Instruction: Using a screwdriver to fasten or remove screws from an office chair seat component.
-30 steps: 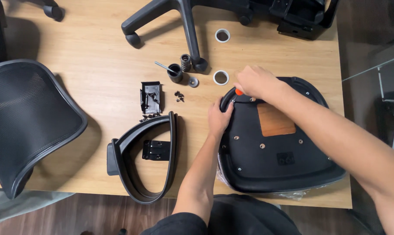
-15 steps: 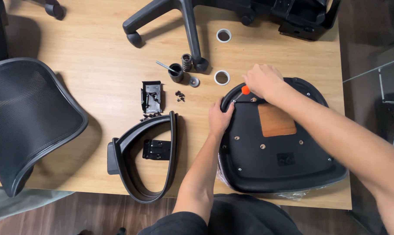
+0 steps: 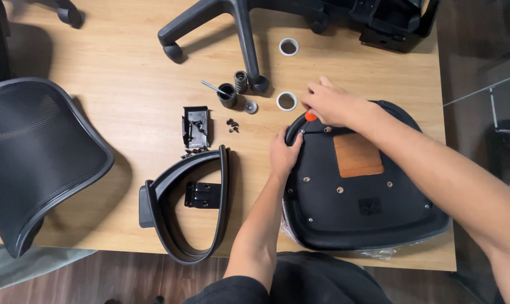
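Two hands at work on the black seat base [image 3: 367,208], lying upside down at the 4 o'clock part of the wooden table [image 3: 125,95]. Left hand [image 3: 284,153] flat against the seat's rim at its 10 o'clock corner, fingers loosely curled over the edge, pressing and not gripping anything. Right hand [image 3: 329,104] closed around an orange-handled tool [image 3: 310,116], only the orange tip visible below the fingers, at the seat's 11 o'clock edge. Brown wooden patch [image 3: 357,155] on the seat, just at 4 o'clock from the right hand. White ring [image 3: 286,101] near, at 9 o'clock from the right hand. Curved black armrest frame [image 3: 190,205] at 8 o'clock from the left hand. Mesh backrest [image 3: 35,152] far at 9 o'clock. Chair wheel base [image 3: 238,28] at 12 o'clock.
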